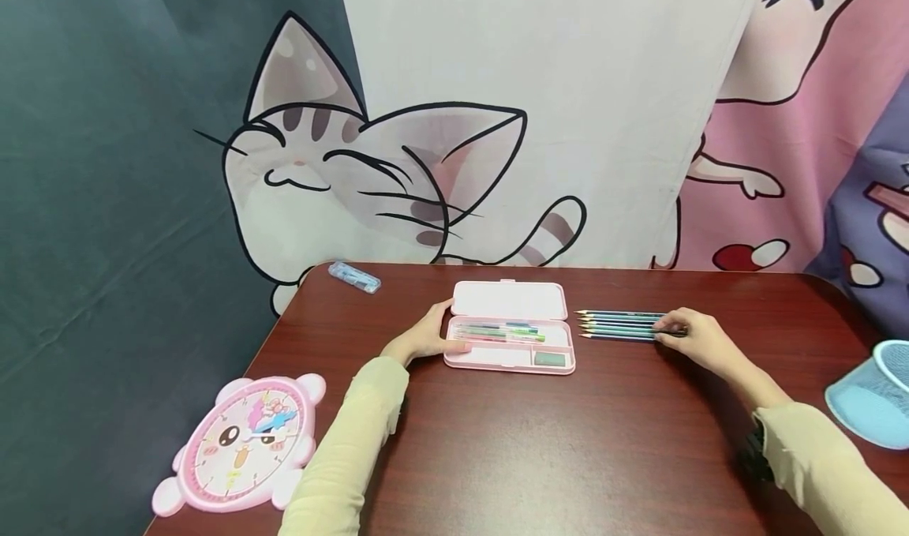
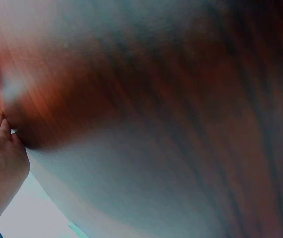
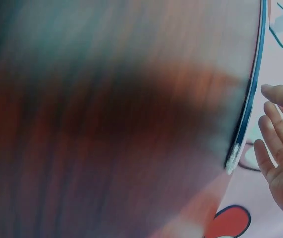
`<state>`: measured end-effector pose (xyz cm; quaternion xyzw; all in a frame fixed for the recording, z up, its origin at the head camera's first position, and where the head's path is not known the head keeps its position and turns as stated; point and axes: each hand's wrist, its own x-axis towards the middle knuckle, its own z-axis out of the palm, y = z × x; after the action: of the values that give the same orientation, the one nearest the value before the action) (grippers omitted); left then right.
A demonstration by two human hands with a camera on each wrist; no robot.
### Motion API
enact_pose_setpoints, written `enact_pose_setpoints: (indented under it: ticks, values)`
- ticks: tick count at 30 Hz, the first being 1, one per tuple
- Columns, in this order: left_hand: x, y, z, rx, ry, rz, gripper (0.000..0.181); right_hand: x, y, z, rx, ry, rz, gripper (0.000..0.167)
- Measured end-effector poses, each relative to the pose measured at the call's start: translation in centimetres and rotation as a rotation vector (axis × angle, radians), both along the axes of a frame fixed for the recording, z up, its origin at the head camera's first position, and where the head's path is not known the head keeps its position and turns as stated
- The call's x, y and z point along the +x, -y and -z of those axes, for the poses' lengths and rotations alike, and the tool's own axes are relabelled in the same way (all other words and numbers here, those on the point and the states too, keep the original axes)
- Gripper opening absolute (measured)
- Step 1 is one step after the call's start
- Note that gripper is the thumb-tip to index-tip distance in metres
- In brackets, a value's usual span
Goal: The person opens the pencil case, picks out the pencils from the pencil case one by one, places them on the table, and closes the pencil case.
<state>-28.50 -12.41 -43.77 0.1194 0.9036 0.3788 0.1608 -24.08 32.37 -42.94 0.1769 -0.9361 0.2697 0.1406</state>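
A pink pencil case [image 1: 509, 370] lies on the table with its lid [image 1: 509, 300] folded back. Several colored pens [image 1: 500, 331] fill its upper compartment, and a grey-green eraser [image 1: 550, 359] sits in the small one. My left hand [image 1: 424, 336] holds the case at its left edge, thumb over the rim and fingers along the side. To the right of the case, several blue-green pencils [image 1: 616, 325] lie side by side, tips leftward. My right hand [image 1: 697, 337] is over their right ends; in the right wrist view its fingers [image 3: 275, 131] are relaxed and apart, with no pencil seen between them.
A pink clock [image 1: 245, 445] with an animal face is at the table's left edge. Near the back left corner rests a small light-blue item [image 1: 354, 277]. On the far right lies a blue mesh holder [image 1: 869, 398]. A cartoon curtain [image 1: 611, 86] hangs behind the table.
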Motion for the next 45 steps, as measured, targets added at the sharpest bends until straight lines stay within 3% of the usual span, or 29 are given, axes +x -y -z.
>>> enact_pose_setpoints:
  ticks: [9,15,20,25,30,33,37,40,45]
  values:
    - [0.0,0.0,0.2,-0.01,0.002,-0.002,0.099,-1.5,5.7,0.0,-0.075,0.063,-0.027,0.008]
    - [0.3,-0.3,0.0,-0.008,-0.001,0.005,0.098,-2.6,9.9,-0.6,-0.185,0.244,-0.003,0.02]
    - [0.4,-0.6,-0.1,-0.02,-0.017,0.015,0.098,-3.3,12.2,-0.8,-0.293,0.424,0.095,0.04]
    - [0.3,-0.5,-0.1,-0.022,-0.017,0.021,0.103,-3.8,13.4,-0.7,-0.355,0.538,0.182,0.044]
    - [0.0,0.2,-0.1,0.052,-0.022,-0.009,0.093,-4.0,13.8,-0.5,-0.419,0.564,0.211,0.042]
    - [0.5,0.4,-1.2,0.201,-0.004,-0.046,0.078,-3.9,13.9,-0.5,-0.452,0.565,0.2,0.043]
    - [0.7,0.7,-2.0,0.353,0.045,-0.083,0.072,-3.7,14.0,-0.3,-0.477,0.562,0.198,0.045]
    - [-0.2,0.9,-1.1,0.36,0.057,-0.111,0.069,-3.6,14.1,-0.2,-0.473,0.556,0.204,0.044]
    - [-1.0,0.6,-0.3,0.32,0.088,-0.172,0.051,-3.6,14.3,-0.1,-0.453,0.529,0.226,0.038]
